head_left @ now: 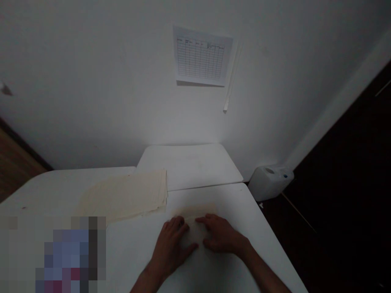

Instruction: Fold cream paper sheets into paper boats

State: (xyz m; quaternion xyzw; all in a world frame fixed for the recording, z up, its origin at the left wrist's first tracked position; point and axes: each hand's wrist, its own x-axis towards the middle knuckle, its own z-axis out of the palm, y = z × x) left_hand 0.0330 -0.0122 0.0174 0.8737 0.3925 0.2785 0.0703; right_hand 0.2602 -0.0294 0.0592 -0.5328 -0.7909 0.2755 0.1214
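Observation:
My left hand [174,245] rests on the white table with its fingers bent and its thumb spread toward the right. Opposite it, my right hand [224,235] has its index finger stretched leftward and its thumb apart. Beneath and just beyond the fingertips lies a thin pale beige sheet [200,210], its near part blurred and hard to make out. Both hands touch it near its edge without visibly gripping it. To the left is a flat stack of larger beige sheets [131,191], cloth or paper; I cannot tell which.
White tables [195,162] stand joined against the wall. A printed grid sheet [200,57] hangs there, beside a thin white strip [232,81]. A white plastic jerrycan [270,183] sits on the dark floor at right. A pixelated patch hides the lower left.

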